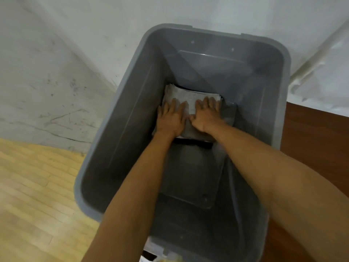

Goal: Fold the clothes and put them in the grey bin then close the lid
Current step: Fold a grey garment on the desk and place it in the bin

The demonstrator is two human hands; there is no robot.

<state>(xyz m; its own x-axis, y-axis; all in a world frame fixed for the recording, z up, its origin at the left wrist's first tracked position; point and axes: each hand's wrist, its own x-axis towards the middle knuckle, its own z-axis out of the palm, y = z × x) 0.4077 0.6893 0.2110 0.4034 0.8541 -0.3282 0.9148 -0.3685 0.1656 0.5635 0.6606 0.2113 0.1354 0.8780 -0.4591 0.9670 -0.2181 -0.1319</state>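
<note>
Head view:
- A large grey rectangular plastic bin (120,148) stands open at the top, seen from above, and both bare forearms reach down into it.
- The clothes lie in a folded stack on the bin's bottom, toward the far half. On top is a pale grey folded cloth (188,97).
- Under it lies a darker grey folded garment (229,114), which shows past the pale one on the right side.
- A black strip of fabric (192,143) shows along the near edge of the stack.
- The left hand (171,120) lies palm-down on the stack, its fingers straight and slightly spread, its fingertips on the pale cloth.
- The right hand (206,114) lies just beside it, also flat, with fingers straight and pressing down. Its thumb nearly touches the left hand, and neither hand grips anything.
- The bin stands against a scuffed white wall (56,63).
- A pale wooden plank floor (34,186) lies to its left, and a reddish-brown wooden surface (311,138) to its right.
- A white pipe (311,63) slants across the wall at the upper right.
</note>
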